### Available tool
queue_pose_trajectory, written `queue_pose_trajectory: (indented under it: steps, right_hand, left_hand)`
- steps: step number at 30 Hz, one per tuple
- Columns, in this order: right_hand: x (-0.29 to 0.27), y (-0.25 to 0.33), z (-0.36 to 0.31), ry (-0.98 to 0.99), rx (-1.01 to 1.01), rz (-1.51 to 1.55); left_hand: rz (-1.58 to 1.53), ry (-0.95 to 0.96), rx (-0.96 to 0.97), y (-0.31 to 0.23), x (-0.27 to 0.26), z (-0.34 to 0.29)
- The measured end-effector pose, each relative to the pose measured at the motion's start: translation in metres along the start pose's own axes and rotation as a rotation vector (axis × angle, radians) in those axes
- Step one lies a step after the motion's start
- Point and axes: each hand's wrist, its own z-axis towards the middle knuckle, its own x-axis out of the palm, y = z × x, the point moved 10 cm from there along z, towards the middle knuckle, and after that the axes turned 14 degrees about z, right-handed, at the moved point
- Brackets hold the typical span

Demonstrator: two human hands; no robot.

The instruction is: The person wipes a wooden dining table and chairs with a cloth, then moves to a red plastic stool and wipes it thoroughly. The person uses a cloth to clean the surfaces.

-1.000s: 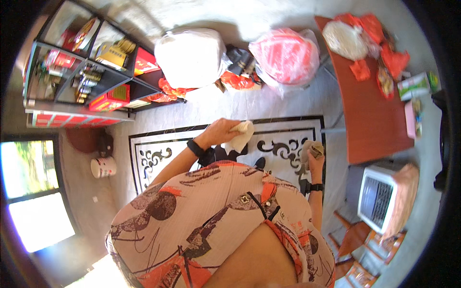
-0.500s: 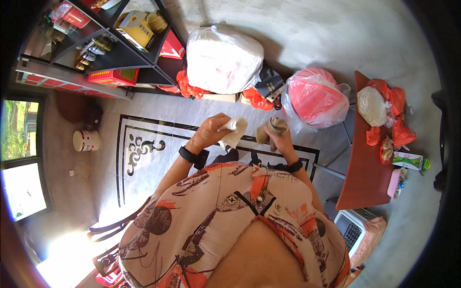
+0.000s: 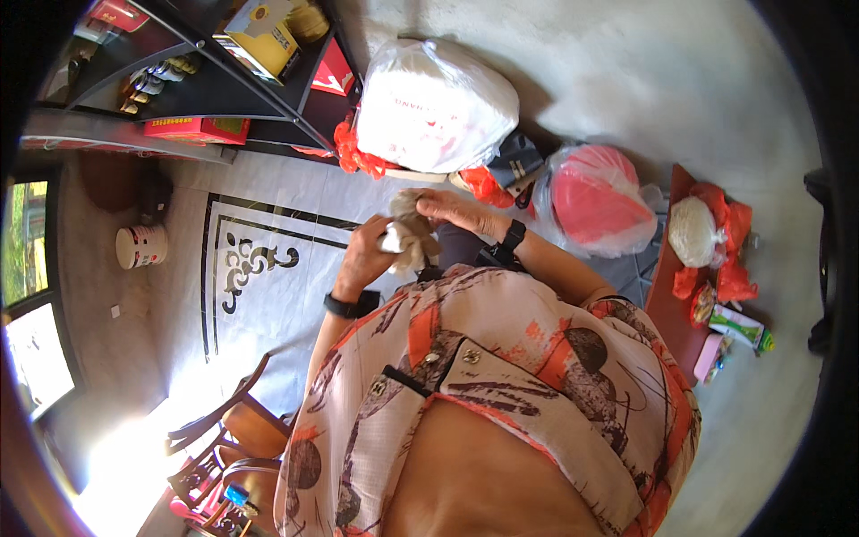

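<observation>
Both of my hands are together in front of my chest. My left hand (image 3: 360,258) is closed on a soft cream cloth piece (image 3: 410,255), which hangs in loose folds beside the fingers. A bright white part shows at the fingertips. My right hand (image 3: 462,212) is closed on a tan-brown cloth bundle (image 3: 407,204), just above the cream piece. The two cloths touch or overlap, and where one ends is hard to make out. Their exact kind does not show. A dark band is on each wrist.
Ahead stands a large white plastic-wrapped bundle (image 3: 434,112), with a red bagged bundle (image 3: 599,197) to its right. A black shelf (image 3: 242,98) with boxes is at upper left. On the right is a red-brown table (image 3: 673,309) holding bags; wooden chairs (image 3: 255,431) stand at lower left.
My right hand has moved left with the tan bundle, bringing it against the cream cloth in my left hand. My body and view have turned; more of the chairs shows at lower left.
</observation>
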Motion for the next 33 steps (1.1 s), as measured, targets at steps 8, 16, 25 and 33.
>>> queue_pose_trajectory:
  steps: [8, 16, 25, 33]
  right_hand:
    - [-0.221, 0.156, 0.071, -0.801, -0.689, -1.003]
    - [-0.305, 0.171, 0.163, -0.84, -0.416, -1.239]
    - [-0.333, 0.187, 0.197, -0.964, -0.347, -0.925]
    - [-0.381, 0.164, 0.237, -0.94, -0.064, -0.716]
  left_hand:
    - [-0.013, -0.289, -0.67, 0.101, -0.079, -0.059]
    - [0.115, -0.297, -0.657, 0.1, -0.075, -0.02]
    - [0.101, -0.247, -0.708, 0.109, -0.039, 0.003]
    - [0.12, -0.279, -0.747, 0.12, -0.03, 0.008]
